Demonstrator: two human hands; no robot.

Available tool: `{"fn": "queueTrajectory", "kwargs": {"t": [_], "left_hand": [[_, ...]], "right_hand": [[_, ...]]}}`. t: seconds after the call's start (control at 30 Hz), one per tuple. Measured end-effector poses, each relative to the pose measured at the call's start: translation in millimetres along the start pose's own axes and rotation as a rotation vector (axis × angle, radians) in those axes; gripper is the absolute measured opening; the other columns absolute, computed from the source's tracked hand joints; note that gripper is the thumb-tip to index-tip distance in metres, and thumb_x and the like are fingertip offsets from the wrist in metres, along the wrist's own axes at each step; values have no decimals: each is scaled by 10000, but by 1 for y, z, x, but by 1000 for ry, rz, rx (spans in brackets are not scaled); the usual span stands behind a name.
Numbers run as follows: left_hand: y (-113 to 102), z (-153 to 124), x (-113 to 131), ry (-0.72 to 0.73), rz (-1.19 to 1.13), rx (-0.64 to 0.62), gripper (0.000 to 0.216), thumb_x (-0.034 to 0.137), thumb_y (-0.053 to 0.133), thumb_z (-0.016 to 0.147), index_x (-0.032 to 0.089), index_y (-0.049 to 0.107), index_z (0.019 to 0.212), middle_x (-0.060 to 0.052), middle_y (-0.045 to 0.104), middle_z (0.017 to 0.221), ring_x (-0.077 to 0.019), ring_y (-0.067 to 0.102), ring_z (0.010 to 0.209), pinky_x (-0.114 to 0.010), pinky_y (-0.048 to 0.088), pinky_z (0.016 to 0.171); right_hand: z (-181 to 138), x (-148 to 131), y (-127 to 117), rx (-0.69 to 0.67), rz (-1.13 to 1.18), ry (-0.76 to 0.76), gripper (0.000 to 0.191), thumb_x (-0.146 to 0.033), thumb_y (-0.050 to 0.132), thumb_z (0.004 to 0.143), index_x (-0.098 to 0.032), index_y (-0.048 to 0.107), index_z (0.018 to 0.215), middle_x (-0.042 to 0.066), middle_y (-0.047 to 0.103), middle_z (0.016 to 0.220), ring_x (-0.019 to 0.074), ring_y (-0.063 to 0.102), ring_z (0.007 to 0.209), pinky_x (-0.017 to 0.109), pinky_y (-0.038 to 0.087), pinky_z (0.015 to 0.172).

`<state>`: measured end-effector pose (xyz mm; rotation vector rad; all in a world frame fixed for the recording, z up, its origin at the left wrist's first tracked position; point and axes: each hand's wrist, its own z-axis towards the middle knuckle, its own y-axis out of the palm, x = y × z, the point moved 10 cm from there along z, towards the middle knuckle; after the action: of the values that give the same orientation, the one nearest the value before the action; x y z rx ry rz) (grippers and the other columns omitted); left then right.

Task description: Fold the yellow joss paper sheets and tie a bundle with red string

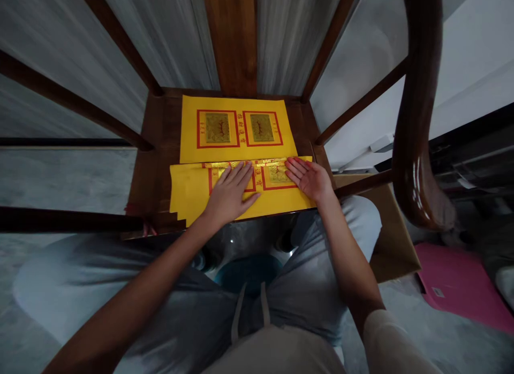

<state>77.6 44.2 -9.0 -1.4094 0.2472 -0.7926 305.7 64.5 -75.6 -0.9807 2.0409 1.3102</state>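
Yellow joss paper sheets with red frames and gold foil lie on a wooden chair seat. The far joss paper sheet is flat, with both printed squares showing. Nearer me, a stack of joss paper has staggered left edges, and its far edge is folded over in a narrow strip. My left hand lies palm down on this near paper, fingers stretched out over the fold. My right hand rests at the right end of the fold, palm turned partly up and fingers extended. Neither hand grips anything.
Wooden chair rails and a curved armrest rise around the seat. On the floor at right stand a cardboard box and a pink plastic item. A teal round object sits below the seat between my legs.
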Motion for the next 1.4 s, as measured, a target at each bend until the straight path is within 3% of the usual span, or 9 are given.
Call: {"fn": "queueTrajectory", "kwargs": {"t": [0.17, 0.33, 0.47, 0.53, 0.6, 0.67, 0.73, 0.97, 1.4], "left_hand": [[-7, -13, -12, -74, 22, -5, 764, 588, 364, 1057, 122, 376, 1662, -128, 378, 1717, -308, 304, 1621, -514, 204, 1343], [-11, -23, -22, -139, 54, 29, 809, 614, 349, 1047, 89, 363, 1661, -152, 363, 1716, -325, 292, 1625, -536, 188, 1340], [-11, -26, -25, -161, 61, 35, 807, 612, 356, 1039, 92, 373, 1656, -165, 366, 1712, -333, 293, 1623, -542, 184, 1338], [-10, -25, -24, -161, 59, 31, 805, 606, 366, 1033, 89, 384, 1650, -171, 372, 1709, -341, 297, 1621, -549, 186, 1337], [-10, -25, -24, -165, 56, 33, 805, 601, 375, 1028, 85, 392, 1646, -174, 380, 1704, -347, 307, 1617, -557, 192, 1334], [-11, -24, -24, -166, 52, 38, 802, 597, 377, 1027, 84, 399, 1642, -174, 390, 1700, -351, 316, 1613, -563, 198, 1331], [-10, -24, -24, -167, 51, 37, 799, 597, 374, 1028, 84, 402, 1641, -171, 393, 1699, -349, 317, 1613, -563, 200, 1330], [-9, -26, -24, -180, 48, 4, 815, 618, 342, 1037, 96, 364, 1662, -146, 354, 1725, -327, 264, 1635, -531, 148, 1343], [-7, -34, -37, -386, 39, -37, 1061, 773, 373, 957, 14, 234, 1685, -207, 77, 1791, -488, -46, 1642, -637, 1, 1320]], "right_hand": [[-7, -5, -20, 163, 176, 29, 232, -183, 454, 942, -199, 669, 1030, 85, 827, 1101, 203, 779, 1087, 403, 638, 1025], [-7, -11, -37, 246, 83, -142, 115, -221, 533, 921, -224, 636, 971, 80, 805, 1079, 196, 770, 1090, 408, 605, 1080], [-27, -25, -9, 219, -469, -529, 192, -351, 577, 947, -236, 673, 1068, 86, 764, 1236, 227, 705, 1258, 478, 505, 1196], [-45, -22, 33, 89, -908, -746, 320, -340, 527, 989, -216, 697, 1230, 130, 715, 1378, 251, 616, 1396, 495, 413, 1273], [-58, -2, 71, -118, -1262, -836, 420, -301, 487, 1020, -209, 665, 1388, 122, 646, 1507, 252, 487, 1529, 497, 323, 1330], [-63, 15, 88, -248, -1486, -820, 481, -294, 455, 1048, -223, 602, 1500, 92, 576, 1595, 242, 413, 1583, 500, 287, 1348], [-61, 21, 90, -272, -1608, -768, 513, -321, 431, 1073, -236, 535, 1568, 81, 511, 1652, 242, 408, 1588, 518, 284, 1344], [-58, 17, 79, -186, -1721, -695, 529, -362, 395, 1102, -274, 459, 1620, 51, 449, 1692, 231, 419, 1582, 545, 244, 1346], [-55, -7, 30, 67, -1727, -579, 612, -459, 385, 1093, -260, 346, 1671, 82, 348, 1745, 270, 286, 1644, 617, 183, 1330]]}}
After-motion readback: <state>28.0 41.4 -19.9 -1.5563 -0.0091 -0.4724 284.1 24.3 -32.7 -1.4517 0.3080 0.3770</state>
